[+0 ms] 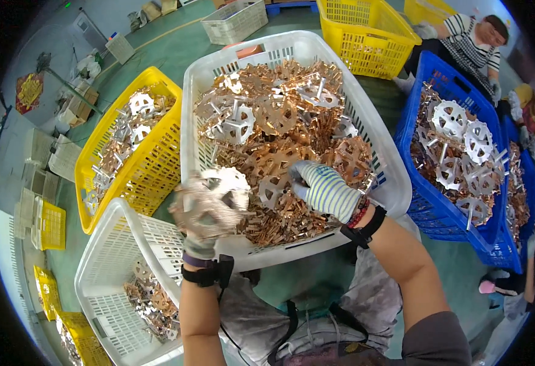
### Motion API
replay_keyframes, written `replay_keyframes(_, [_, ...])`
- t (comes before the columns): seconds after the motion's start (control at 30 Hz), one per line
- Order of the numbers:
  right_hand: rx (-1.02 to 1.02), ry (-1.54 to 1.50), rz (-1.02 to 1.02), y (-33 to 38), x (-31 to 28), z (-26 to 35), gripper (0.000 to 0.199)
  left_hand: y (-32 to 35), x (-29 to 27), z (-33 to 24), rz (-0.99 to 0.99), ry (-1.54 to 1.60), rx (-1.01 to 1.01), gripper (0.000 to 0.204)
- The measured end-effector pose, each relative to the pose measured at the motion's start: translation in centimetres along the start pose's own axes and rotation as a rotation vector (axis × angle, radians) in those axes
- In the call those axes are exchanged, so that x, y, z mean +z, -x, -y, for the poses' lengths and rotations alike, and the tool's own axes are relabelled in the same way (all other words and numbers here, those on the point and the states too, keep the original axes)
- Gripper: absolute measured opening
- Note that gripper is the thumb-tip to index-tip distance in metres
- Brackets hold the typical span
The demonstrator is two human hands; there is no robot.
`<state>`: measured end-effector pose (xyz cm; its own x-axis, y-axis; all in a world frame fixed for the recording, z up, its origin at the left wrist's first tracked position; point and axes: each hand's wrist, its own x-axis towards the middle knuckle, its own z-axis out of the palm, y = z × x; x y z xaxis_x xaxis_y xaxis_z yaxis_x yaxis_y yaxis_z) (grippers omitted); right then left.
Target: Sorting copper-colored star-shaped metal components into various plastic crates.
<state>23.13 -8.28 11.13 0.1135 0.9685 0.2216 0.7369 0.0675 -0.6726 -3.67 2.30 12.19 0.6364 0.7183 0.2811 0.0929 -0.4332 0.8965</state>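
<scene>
My left hand point(200, 246), gloved and mostly hidden, grips several toothed metal plates point(214, 198) with cut-out openings. They are smeared by motion above the front left rim of a large white basket point(395, 183). Over the pile in that basket, my right hand point(329, 192) wears a striped glove and has its fingers curled down. What lies in those fingers I cannot make out. Beneath it are copper-coloured and silver toothed plates point(276, 116) with rods on them, among many small copper-coloured pieces point(267, 229).
A yellow basket point(151, 177) and a white basket point(103, 268) with metal pieces stand on my left. At right is a blue basket point(429, 213) of silver plates. A person in a striped top point(462, 46) sits beyond it, near another yellow basket point(371, 39).
</scene>
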Motion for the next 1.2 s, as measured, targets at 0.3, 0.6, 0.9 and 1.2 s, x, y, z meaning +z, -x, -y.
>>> replay_keyframes(0.3, [0.087,0.013,0.267,-1.0,1.5,1.1,0.028,2.2,-5.7,-5.1,-0.757,0.927,0.010,0.036])
replay_keyframes(0.6, [-0.252,0.358,0.928,-5.6,10.0,2.7,0.033,1.0,-1.5,-3.3,-0.395,0.665,-0.340,0.038])
replay_keyframes(0.9, [-0.472,0.899,1.400,-3.2,22.0,-1.4,0.041,-0.2,-2.5,-1.7,-0.357,0.632,-0.385,0.035])
replay_keyframes(1.2, [0.157,-0.215,0.784,-7.5,13.8,-1.0,0.046,-0.7,-2.1,-1.3,-0.302,0.581,-0.368,0.036])
